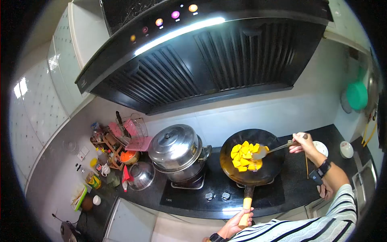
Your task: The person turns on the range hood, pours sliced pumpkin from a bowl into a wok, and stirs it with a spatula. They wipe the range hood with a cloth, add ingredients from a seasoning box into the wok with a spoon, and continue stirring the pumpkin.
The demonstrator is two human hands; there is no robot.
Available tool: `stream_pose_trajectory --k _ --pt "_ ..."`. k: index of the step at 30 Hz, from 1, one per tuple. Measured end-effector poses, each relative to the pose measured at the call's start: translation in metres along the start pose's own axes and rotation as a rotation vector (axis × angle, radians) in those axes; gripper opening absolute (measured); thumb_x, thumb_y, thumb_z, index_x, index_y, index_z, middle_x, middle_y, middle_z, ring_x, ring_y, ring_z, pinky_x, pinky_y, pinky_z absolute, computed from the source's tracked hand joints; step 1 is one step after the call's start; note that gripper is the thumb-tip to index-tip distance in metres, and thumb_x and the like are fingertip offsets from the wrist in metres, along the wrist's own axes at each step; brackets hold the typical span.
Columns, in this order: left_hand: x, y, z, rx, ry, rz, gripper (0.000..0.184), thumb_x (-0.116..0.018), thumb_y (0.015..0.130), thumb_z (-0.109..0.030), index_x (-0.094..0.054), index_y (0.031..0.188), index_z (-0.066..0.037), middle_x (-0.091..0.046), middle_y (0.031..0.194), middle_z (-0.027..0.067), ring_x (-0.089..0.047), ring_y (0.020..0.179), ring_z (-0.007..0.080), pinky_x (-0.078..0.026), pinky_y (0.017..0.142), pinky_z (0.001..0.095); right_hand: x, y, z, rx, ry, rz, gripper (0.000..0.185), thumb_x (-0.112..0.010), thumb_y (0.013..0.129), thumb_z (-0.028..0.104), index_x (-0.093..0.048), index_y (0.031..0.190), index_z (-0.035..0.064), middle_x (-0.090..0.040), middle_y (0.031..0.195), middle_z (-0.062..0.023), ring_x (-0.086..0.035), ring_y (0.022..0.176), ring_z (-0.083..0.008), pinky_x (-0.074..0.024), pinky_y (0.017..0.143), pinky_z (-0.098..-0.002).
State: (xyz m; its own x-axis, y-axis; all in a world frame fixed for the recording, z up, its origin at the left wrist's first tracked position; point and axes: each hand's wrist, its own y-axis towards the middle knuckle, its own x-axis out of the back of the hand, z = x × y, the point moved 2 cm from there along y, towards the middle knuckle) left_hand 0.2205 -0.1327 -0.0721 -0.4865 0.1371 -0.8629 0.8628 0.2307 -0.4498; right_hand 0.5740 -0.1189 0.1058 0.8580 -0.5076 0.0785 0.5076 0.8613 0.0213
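Observation:
A dark wok sits on the right side of the black stove, with yellow-orange chunks gathered in it. My left hand is wrapped round the wok's light wooden handle, near its end. Above the wok's right rim, my right hand grips a metal spatula. The spatula's blade touches the right side of the chunks.
A lidded steel steamer pot stands on the left burner. Beside it are a steel bowl, a wire rack and bottles. The range hood hangs above. White bowls stand at right, near the sink.

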Motion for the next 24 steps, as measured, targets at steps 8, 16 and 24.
stream_pose_trajectory --k 8,16,24 --pt "-0.005 -0.001 0.0 0.027 -0.022 0.034 0.029 -0.062 0.081 -0.018 -0.05 0.106 -0.01 -0.051 0.077 0.0007 -0.049 0.06 0.0105 -0.045 0.053 0.0239 0.035 0.023 0.011 0.031 -0.295 -0.014 0.024 -0.055 0.084 0.027 -0.056 0.086 0.0029 -0.063 0.07 -0.0127 -0.063 0.05 -0.0182 -0.0479 0.039 -0.0232" --pt "-0.017 -0.007 0.0 -0.046 0.034 -0.006 0.025 -0.059 0.083 -0.017 -0.05 0.105 -0.007 -0.051 0.074 0.0013 -0.05 0.059 0.0112 -0.045 0.052 0.0234 -0.057 0.018 -0.049 0.303 -0.009 0.281 0.013 -0.055 0.081 0.012 -0.059 0.088 0.002 -0.064 0.08 -0.0106 -0.065 0.066 -0.0176 -0.0529 0.056 -0.026" --pt "-0.02 -0.008 -0.001 -0.023 0.027 -0.034 0.024 -0.06 0.083 -0.016 -0.05 0.103 -0.008 -0.051 0.074 0.0011 -0.05 0.059 0.0117 -0.045 0.052 0.0235 -0.059 -0.071 0.047 0.915 -0.95 0.651 0.01 -0.062 0.074 0.013 -0.062 0.083 0.0175 -0.061 0.067 -0.0031 -0.059 0.053 -0.0223 -0.0456 0.047 -0.0322"
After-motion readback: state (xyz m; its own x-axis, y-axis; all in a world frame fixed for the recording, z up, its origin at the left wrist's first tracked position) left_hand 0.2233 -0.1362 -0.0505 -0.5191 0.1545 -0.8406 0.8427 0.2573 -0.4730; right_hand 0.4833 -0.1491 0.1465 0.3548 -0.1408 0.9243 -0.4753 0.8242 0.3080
